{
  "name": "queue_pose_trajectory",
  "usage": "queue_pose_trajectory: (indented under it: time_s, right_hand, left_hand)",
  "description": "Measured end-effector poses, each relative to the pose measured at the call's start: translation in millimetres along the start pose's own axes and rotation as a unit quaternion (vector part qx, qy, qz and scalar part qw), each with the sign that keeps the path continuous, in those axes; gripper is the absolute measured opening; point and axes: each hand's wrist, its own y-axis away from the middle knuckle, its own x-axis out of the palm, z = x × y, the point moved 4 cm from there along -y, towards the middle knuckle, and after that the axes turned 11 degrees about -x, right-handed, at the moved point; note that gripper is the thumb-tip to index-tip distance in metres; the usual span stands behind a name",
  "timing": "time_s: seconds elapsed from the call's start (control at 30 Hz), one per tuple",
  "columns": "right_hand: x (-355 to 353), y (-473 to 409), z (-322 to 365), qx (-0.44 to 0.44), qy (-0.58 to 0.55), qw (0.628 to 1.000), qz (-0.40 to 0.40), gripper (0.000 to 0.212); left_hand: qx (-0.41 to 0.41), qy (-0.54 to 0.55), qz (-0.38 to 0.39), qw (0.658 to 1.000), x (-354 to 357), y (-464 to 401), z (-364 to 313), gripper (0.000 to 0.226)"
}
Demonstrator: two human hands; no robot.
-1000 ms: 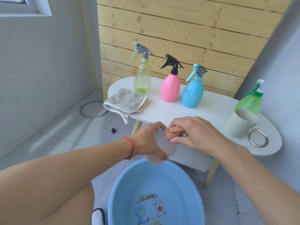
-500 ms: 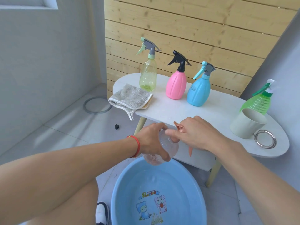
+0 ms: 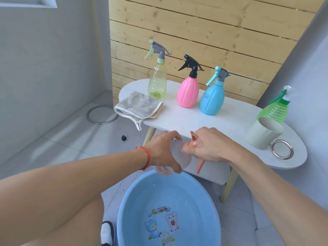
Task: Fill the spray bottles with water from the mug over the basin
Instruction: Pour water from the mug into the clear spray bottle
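Observation:
My left hand (image 3: 164, 153) grips a clear ribbed spray bottle (image 3: 179, 157) tilted above the far rim of the blue basin (image 3: 134, 201). My right hand (image 3: 209, 146) is closed around the bottle's orange spray head (image 3: 192, 142), whose trigger points down. The basin holds a little water over a cartoon print. On the white table (image 3: 230, 118) the cream mug (image 3: 262, 133) lies on its side at the right, its metal ring handle toward me. Yellow-green (image 3: 158, 80), pink (image 3: 188, 91), blue (image 3: 212, 99) and green (image 3: 275, 109) spray bottles stand on the table.
A grey cloth (image 3: 138, 107) hangs over the table's left end. A metal ring (image 3: 102, 114) and a small black piece (image 3: 123, 138) lie on the tiled floor at left. A wooden slat wall stands behind the table. My knee and a white shoe (image 3: 107, 233) are beside the basin.
My right hand has turned the orange spray head on the clear bottle, so its trigger now hangs downward. The view has shifted slightly left and down.

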Motion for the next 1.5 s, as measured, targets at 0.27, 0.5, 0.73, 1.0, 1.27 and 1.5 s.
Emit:
queue_pose_trajectory:
  time_s: [0.27, 0.5, 0.73, 1.0, 1.27, 1.5]
  right_hand:
    - [-2, 2, 2, 0.014, -0.003, 0.999, -0.032, 0.027]
    - [6, 0, 4, 0.073, -0.064, 0.993, -0.066, 0.03]
    - [-5, 6, -1, 0.129, -0.134, 0.981, -0.058, 0.03]
    - [-52, 32, -45, 0.048, -0.463, 0.872, -0.151, 0.038]
    - [-49, 46, -72, -0.106, -0.39, 0.907, -0.118, 0.061]
    - [-60, 38, -99, -0.088, -0.291, 0.935, -0.179, 0.087]
  left_hand:
    - [0.011, -0.007, -0.005, 1.0, -1, -2, 1, 0.087]
    - [0.017, -0.023, -0.03, 0.999, 0, -1, 2, 0.085]
    - [0.048, -0.04, -0.073, 0.995, 0, 5, -10, 0.088]
    - [-0.006, 0.219, -0.004, 0.976, -3, 5, -39, 0.083]
    - [0.066, 0.329, 0.054, 0.94, -6, -14, -96, 0.091]
    - [0.092, 0.381, 0.13, 0.911, 1, -44, -125, 0.087]
